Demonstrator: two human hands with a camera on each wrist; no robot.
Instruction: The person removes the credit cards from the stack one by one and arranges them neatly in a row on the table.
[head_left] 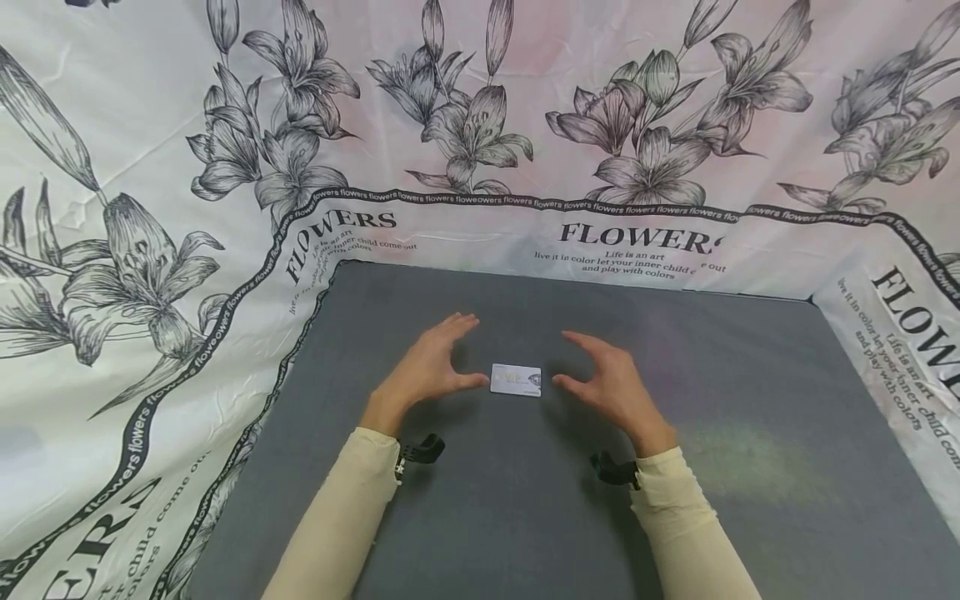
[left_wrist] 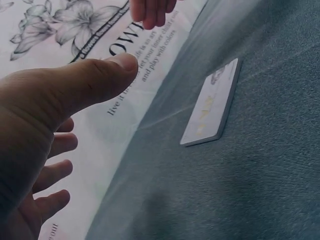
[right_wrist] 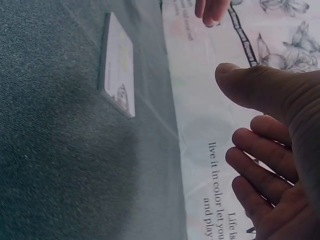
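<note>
A small white card (head_left: 515,380) with gold "VIP"-like lettering and a dark floral mark at one end lies flat on the grey cloth between my two hands. In the left wrist view the card (left_wrist: 211,102) shows a thick grey edge, as a stack might. My left hand (head_left: 431,364) is held left of it, thumb and fingers spread apart, thumb tip near the card's left end. On the other side my right hand (head_left: 609,379) mirrors this, its thumb pointing at the card's right end. Neither hand holds anything. In the right wrist view the card (right_wrist: 119,67) stands apart from the thumb.
The grey cloth surface (head_left: 480,517) stretches around the card. White fabric (head_left: 465,233) printed with black lilies and "FLOWERS" text hangs behind and on both sides. Each wrist carries a black strapped device, the left one (head_left: 425,450) and the right one (head_left: 613,469).
</note>
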